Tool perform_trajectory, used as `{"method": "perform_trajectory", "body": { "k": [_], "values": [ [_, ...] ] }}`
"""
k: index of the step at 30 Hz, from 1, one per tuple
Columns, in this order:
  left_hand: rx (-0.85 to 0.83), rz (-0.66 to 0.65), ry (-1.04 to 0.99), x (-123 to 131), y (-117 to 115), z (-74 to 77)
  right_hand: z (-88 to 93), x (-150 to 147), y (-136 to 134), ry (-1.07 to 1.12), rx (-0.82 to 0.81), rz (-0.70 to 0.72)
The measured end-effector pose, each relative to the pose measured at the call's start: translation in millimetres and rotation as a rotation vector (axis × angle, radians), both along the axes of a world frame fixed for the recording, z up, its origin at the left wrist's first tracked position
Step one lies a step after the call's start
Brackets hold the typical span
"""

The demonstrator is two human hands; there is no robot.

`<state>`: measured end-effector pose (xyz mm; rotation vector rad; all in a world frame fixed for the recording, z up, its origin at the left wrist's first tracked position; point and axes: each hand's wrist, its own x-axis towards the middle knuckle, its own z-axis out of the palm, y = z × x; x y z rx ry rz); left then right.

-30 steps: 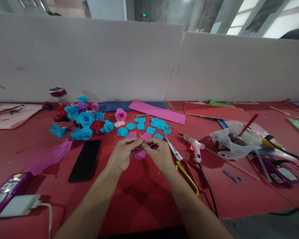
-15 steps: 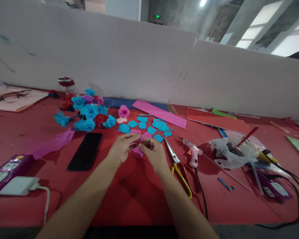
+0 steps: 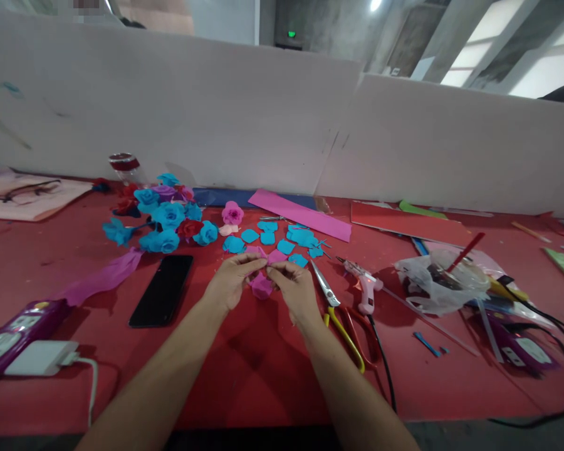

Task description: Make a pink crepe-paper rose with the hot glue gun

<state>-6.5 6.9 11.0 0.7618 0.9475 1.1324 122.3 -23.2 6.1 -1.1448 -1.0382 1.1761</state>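
Note:
Thumb and fingers of my left hand (image 3: 230,280) are pinched together, meeting those of my right hand (image 3: 294,287) over the pink paper pieces (image 3: 262,285). Both hands seem to grip one small pink piece between the fingertips, mostly hidden by them. Just beyond the hands lie cut blue petals (image 3: 268,237) and a finished pink flower (image 3: 232,213). Yellow-and-red-handled scissors (image 3: 329,294) rest right of my right hand, beside a pink glue gun (image 3: 366,291). A bunch of blue, red and purple paper flowers (image 3: 169,213) lies at the left.
A black phone (image 3: 162,291) and a purple power strip (image 3: 26,326) are on the left of the red table (image 3: 263,388). To the right sit a bagged cup (image 3: 444,282) and black cables. A pink paper strip (image 3: 301,215) lies near the white partition (image 3: 192,106).
My fingertips have drawn slightly closer together over the pink pieces, and more of the lower pink piece shows. The camera view has shifted a little.

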Motion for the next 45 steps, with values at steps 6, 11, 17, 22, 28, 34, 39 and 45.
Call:
{"method": "perform_trajectory", "body": {
  "k": [6,11,17,22,28,34,39,45],
  "values": [
    [0.011,0.059,0.005,1.8,0.5,2.4,1.7,1.2,-0.1,0.059,-0.016,0.029],
    [0.039,0.019,-0.021,0.9,1.5,0.6,4.6,1.3,0.5,0.149,-0.058,0.066],
    [0.069,-0.055,-0.056,-0.4,0.4,2.4,2.9,2.9,1.8,0.334,-0.156,0.124],
    [0.049,-0.021,-0.067,0.1,0.4,2.9,2.4,2.6,1.0,0.309,-0.126,0.157],
    [0.013,0.118,-0.042,1.5,3.1,2.9,0.4,-0.9,-1.6,-0.128,0.054,-0.011],
    [0.025,0.122,-0.049,1.1,3.7,0.9,-0.9,-1.5,-4.2,-0.215,0.106,-0.043],
    [0.024,0.130,-0.040,1.9,2.7,2.8,0.0,-1.1,-4.9,-0.244,0.108,-0.033],
    [0.036,0.139,-0.060,2.9,1.0,6.1,3.3,-0.8,-6.4,-0.263,0.119,-0.031]
  ]
}}
